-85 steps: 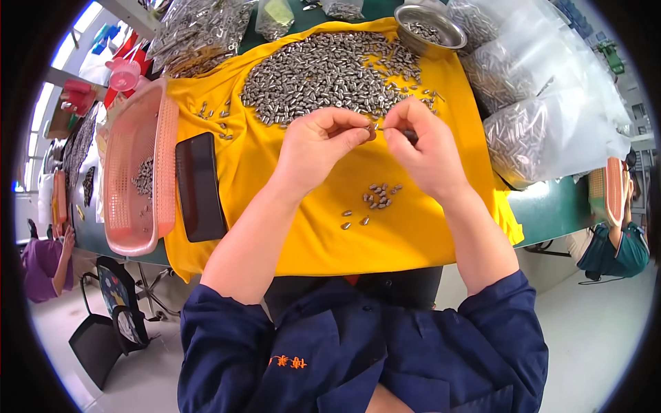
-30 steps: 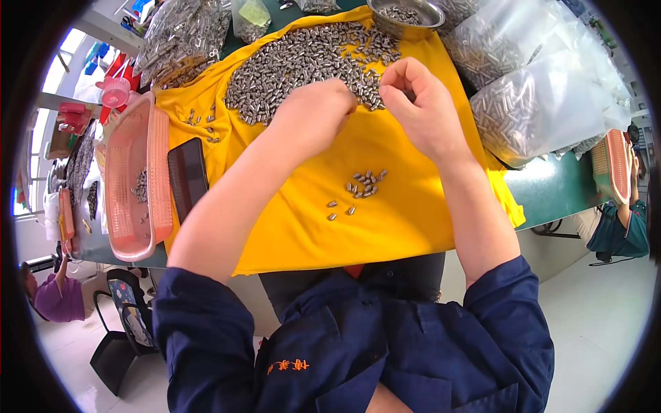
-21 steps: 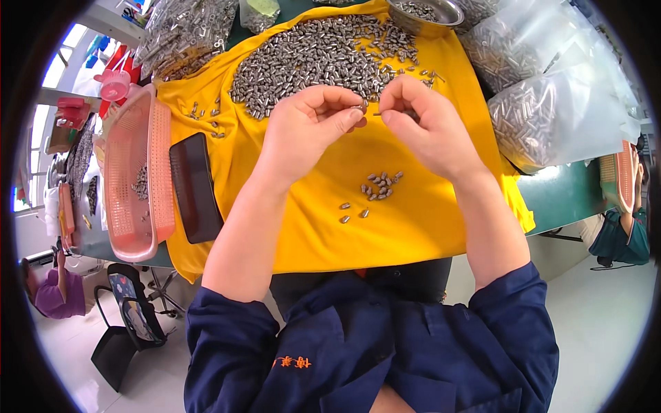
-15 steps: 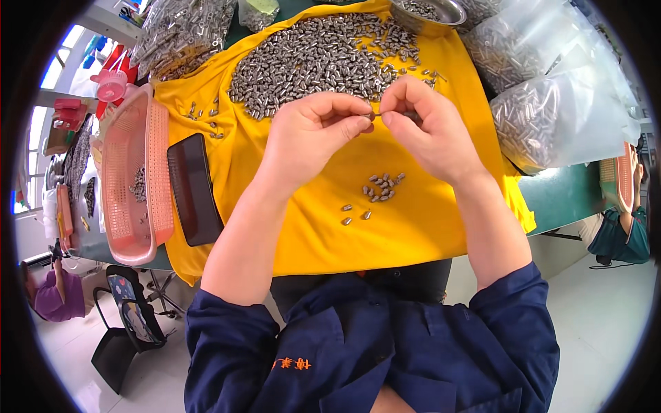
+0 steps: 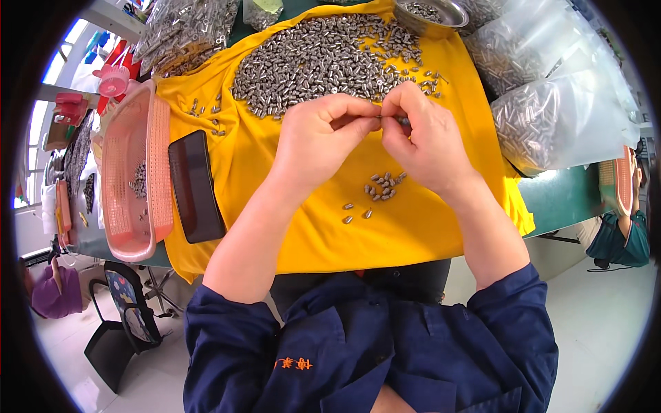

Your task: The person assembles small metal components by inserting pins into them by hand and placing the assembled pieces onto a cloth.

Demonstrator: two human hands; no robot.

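1. Left hand point(image 5: 320, 141): thumb and index pinching, tips meeting the right hand's; likely steadying
2. Right hand point(image 5: 430, 144): matching pinch, other fingers curled; can't tell if the palm holds anything
3. Tiny dark piece point(image 5: 380, 117) between both sets of fingertips, mostly covered, kind unclear; probably pinched both sides for fine control
4. Small cluster point(image 5: 386, 193) of metal parts, 6 o'clock from the hands, apart from main heap point(image 5: 296, 69) at 11; seemingly kept separate
5. Main heap near the fingers, presumably for short reach
6. Yellow cloth point(image 5: 323, 241) under both groups, probably limits rolling
7. Metal bowl point(image 5: 423, 29), 1 o'clock, parts inside, likely contained by its wall
8. Black phone point(image 5: 197, 186), 8 o'clock, beside pink basket point(image 5: 160, 172) at 9, few parts inside
9. Clear bags point(image 5: 544, 127) of parts, 3 o'clock, perhaps bulk kept aside
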